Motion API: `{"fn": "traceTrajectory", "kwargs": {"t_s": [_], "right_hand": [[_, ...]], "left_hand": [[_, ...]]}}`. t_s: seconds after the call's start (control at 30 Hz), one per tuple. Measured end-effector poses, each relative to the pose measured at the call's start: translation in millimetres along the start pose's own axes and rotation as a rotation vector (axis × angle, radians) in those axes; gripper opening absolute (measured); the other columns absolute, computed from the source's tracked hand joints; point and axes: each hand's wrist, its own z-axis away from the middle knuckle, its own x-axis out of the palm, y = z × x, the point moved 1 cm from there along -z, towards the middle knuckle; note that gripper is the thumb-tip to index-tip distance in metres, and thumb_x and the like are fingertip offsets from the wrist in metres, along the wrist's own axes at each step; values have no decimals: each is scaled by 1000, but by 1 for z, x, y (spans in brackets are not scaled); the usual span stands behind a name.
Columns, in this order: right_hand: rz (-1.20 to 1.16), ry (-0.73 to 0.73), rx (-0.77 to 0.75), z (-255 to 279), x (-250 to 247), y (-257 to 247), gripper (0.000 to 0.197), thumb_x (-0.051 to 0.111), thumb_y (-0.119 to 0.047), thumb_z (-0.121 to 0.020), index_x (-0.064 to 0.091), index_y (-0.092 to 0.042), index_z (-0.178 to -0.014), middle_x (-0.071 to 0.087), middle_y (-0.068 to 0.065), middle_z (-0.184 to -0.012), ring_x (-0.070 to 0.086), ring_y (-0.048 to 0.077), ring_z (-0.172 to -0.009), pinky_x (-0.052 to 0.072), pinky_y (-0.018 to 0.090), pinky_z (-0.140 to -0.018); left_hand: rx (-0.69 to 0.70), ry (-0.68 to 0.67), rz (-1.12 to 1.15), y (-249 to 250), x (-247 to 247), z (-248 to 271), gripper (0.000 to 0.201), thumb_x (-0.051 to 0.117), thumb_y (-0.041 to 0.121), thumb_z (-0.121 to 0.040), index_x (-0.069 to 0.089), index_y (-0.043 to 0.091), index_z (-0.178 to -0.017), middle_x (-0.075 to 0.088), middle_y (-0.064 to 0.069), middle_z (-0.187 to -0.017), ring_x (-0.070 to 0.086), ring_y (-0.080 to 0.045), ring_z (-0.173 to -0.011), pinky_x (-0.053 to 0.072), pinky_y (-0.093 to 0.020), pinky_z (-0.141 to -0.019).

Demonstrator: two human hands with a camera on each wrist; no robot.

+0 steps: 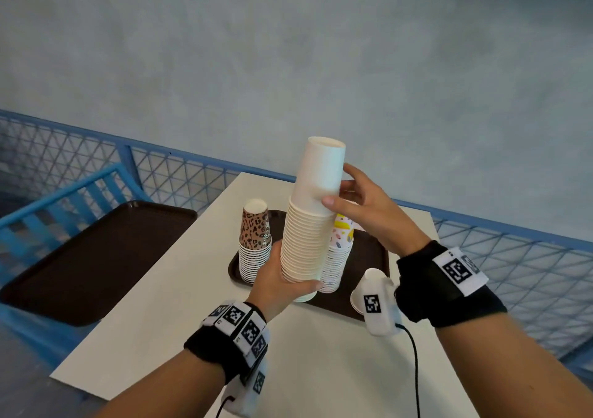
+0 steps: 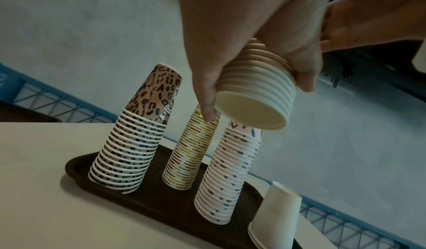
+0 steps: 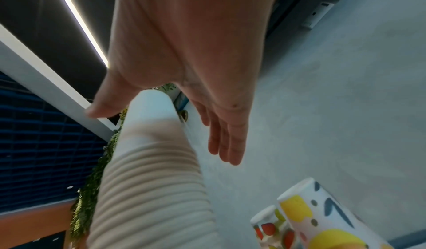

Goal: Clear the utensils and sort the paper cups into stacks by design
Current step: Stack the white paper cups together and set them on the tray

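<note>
A tall stack of plain white cups [image 1: 308, 241], mouths down, hangs in the air above the brown tray [image 1: 365, 257]. My left hand [image 1: 282, 276] grips its lower end, fingers wrapped round the rims [image 2: 260, 89]. My right hand [image 1: 362, 205] is at the top cup: the thumb touches its side, while the fingers [image 3: 226, 143] stay straight and off the stack [image 3: 149, 189]. On the tray stand a leopard-print stack [image 1: 254, 241], a fruit-print stack [image 2: 191, 154] and a speckled stack [image 2: 230, 176]. A short plain white stack [image 1: 364, 289] stands at the tray's right end. No utensils are in view.
The tray sits on a white table [image 1: 160, 321]. A second brown tray [image 1: 96, 257] rests on a blue chair to the left. A blue mesh fence [image 1: 513, 257] runs behind the table, with a grey wall beyond it.
</note>
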Motion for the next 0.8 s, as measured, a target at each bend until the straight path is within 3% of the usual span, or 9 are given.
{"fn": "traceTrajectory", "kwargs": {"t_s": [0.1, 0.23, 0.37, 0.5, 0.57, 0.73, 0.8], "right_hand": [[-8, 59, -16, -6, 10, -4, 74, 74, -41, -73, 40, -22, -137, 59, -3, -120, 59, 12, -109, 52, 32, -90], [-15, 117, -38, -11, 15, -3, 47, 75, -30, -76, 53, -22, -117, 63, -4, -110, 61, 12, -102, 54, 24, -78], [-63, 178, -70, -16, 14, -9, 47, 75, -28, -76, 55, -20, -117, 64, -5, -108, 62, 11, -100, 54, 24, -76], [-130, 263, -136, -23, 9, -19, 49, 75, -27, -77, 55, -15, -119, 65, 1, -111, 62, 19, -104, 55, 36, -85], [-175, 321, -180, -26, 6, -24, 50, 76, -30, -74, 56, -14, -116, 66, 4, -110, 63, 21, -103, 55, 37, -84], [-288, 626, -293, -29, -18, -22, 62, 71, -44, -62, 53, -12, -112, 63, 9, -110, 61, 18, -101, 53, 26, -81], [-241, 731, -256, -29, -31, -2, 65, 71, -44, -63, 51, -10, -115, 61, 8, -111, 60, 18, -103, 53, 29, -83]], "left_hand": [[-7, -7, -33, -2, -1, 1, 95, 84, 39, -44, 37, 40, -127, 59, 15, -119, 54, 3, -112, 43, -19, -92], [-29, -8, -97, -1, -6, 2, 86, 88, 21, -56, 36, 40, -122, 57, 21, -111, 51, 11, -103, 40, -9, -81], [-41, -10, -133, -2, -12, 1, 79, 86, 14, -61, 35, 42, -115, 57, 21, -107, 49, 14, -98, 38, -3, -74], [-59, -12, -126, -10, -17, 1, 78, 87, 15, -59, 37, 44, -113, 59, 16, -111, 52, 9, -103, 39, -7, -78], [-72, -7, -119, -16, -20, 2, 77, 87, 17, -58, 39, 47, -110, 59, 19, -111, 52, 9, -104, 39, -8, -78], [-104, 1, -113, -25, -30, 3, 78, 86, 14, -61, 37, 41, -117, 57, 20, -109, 51, 9, -101, 39, -8, -77], [-112, 19, -115, -26, -35, 3, 79, 86, 12, -62, 37, 39, -118, 56, 21, -107, 50, 10, -99, 39, -8, -76]]}}
